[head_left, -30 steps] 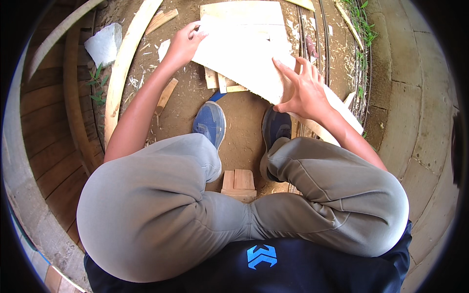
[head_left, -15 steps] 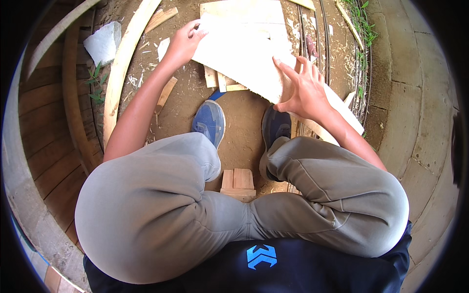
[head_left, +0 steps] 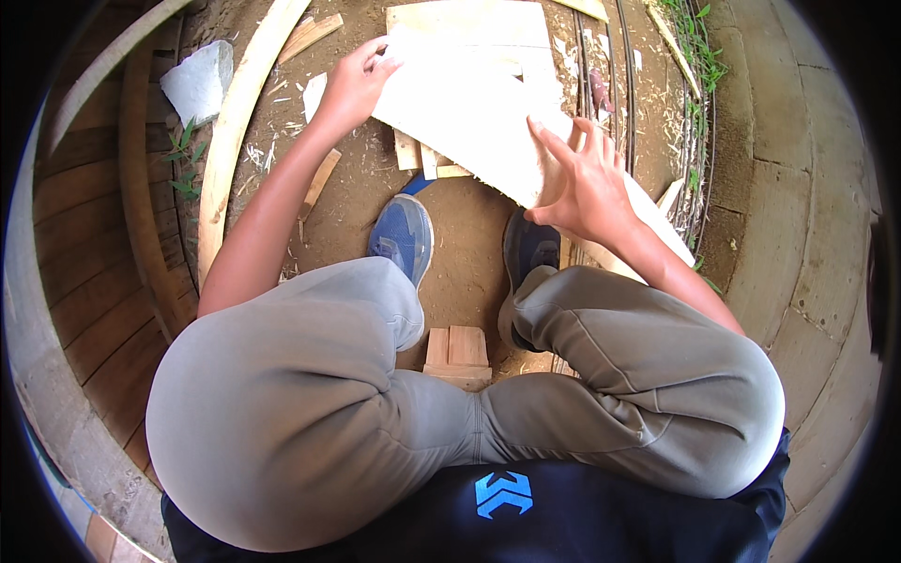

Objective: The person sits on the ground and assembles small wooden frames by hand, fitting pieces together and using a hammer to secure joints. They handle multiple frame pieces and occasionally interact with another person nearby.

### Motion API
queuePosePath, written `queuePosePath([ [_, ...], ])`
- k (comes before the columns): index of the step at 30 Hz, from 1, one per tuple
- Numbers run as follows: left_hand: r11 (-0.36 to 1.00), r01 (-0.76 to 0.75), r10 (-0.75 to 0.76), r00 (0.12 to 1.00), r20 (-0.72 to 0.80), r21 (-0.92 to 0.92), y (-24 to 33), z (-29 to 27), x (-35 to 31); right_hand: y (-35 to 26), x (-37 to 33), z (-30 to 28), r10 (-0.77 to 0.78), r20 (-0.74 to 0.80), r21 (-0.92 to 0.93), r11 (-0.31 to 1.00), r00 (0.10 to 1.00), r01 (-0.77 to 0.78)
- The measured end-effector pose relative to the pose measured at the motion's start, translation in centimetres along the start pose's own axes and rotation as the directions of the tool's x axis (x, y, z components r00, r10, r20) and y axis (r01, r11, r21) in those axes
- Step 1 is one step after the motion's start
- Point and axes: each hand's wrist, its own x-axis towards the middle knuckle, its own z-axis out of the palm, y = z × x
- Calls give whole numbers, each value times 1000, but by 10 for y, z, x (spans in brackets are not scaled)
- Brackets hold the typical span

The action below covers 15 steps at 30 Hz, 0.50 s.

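A pale, overexposed wooden board (head_left: 469, 117) slants from the upper left down to the right, past my right forearm. My left hand (head_left: 353, 92) holds its far left end, the fingers curled in with the thumb along the edge. Across the board's right part, my right hand (head_left: 598, 195) grips with the thumb at the near edge and the fingers spread over the top. Under the board lie another pale plank (head_left: 469, 17) and short wood blocks (head_left: 410, 152); the glare hides where they touch.
Between my blue shoes (head_left: 402, 230) is bare dirt, with a small wooden block stack (head_left: 456, 355) closer in. A long curved wood strip (head_left: 230, 141) and a white stone slab (head_left: 199, 80) lie left. Thin dark rods (head_left: 629, 84), shavings and a concrete path (head_left: 774, 216) are right.
My right hand has shifted slightly right and down along the board, which has tilted a little. The left hand stays almost in place on its end.
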Motion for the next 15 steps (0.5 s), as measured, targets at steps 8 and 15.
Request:
queuePosePath([
  [8,995,-42,40,999,19,93,2,0,23,-2,0,7,59,2,4,998,998,-59],
  [15,999,43,-44,999,17,20,0,3,17,-4,-3,-1,60,31,25,998,998,-61],
])
